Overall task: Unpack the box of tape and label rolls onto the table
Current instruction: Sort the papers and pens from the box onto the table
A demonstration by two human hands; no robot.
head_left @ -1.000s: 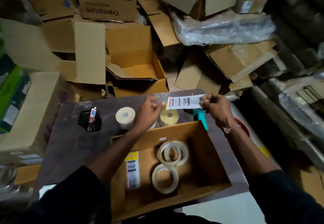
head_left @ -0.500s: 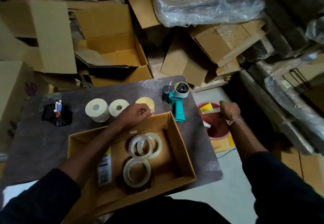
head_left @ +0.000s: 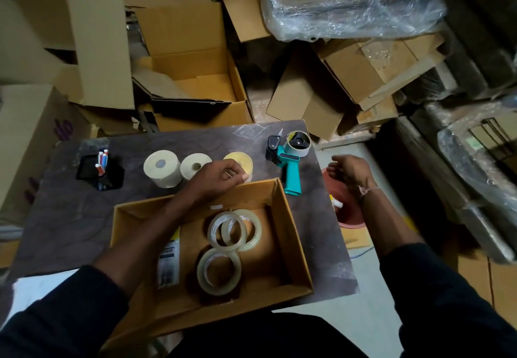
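Three tape rolls (head_left: 228, 241) boxed, three label rolls (head_left: 163, 168) out; hands seemingly empty.

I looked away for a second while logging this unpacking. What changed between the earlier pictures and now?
The plastic label sleeve both hands held up is gone. The right hand swung out over the red bin beside the table and now hangs open and empty. The left hand came down by the yellow roll. The three clear tape rolls lie unmoved in the box.
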